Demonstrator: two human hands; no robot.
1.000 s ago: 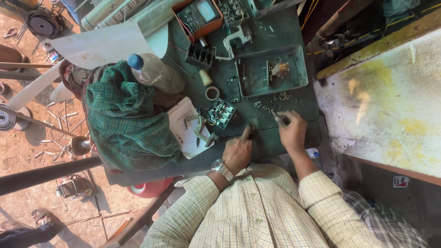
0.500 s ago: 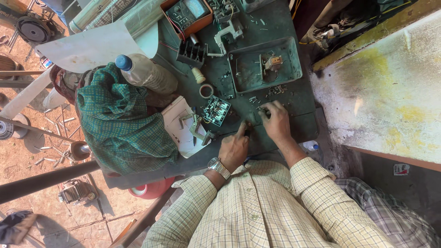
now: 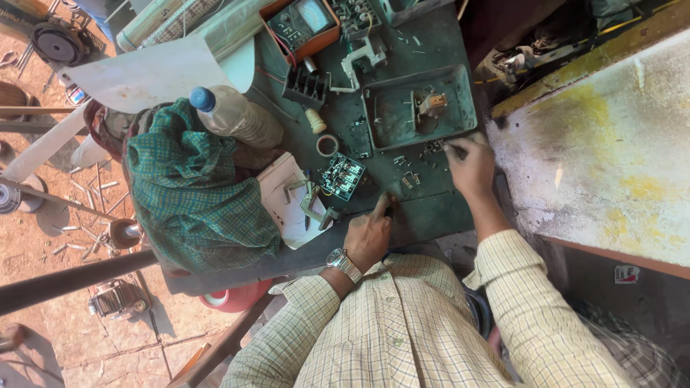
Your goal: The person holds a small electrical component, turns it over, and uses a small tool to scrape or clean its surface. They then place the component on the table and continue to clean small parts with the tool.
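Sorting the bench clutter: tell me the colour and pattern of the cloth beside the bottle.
The cloth is green with a fine check, clearest in the head view.

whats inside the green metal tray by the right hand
In the green tray sits one small tan and grey part; the rest looks bare and dusty. The right hand is just outside its rim. Anything beneath the part is hidden.

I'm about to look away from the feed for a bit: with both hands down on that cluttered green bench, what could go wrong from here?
1. Small screws and metal bits lie loose near the bench edge; the right hand reaching among them could sweep some off.
2. The plastic bottle lies on its side by the green cloth; a bump might roll it toward the meter.
3. The left hand rests close to the small circuit board and could nudge it.
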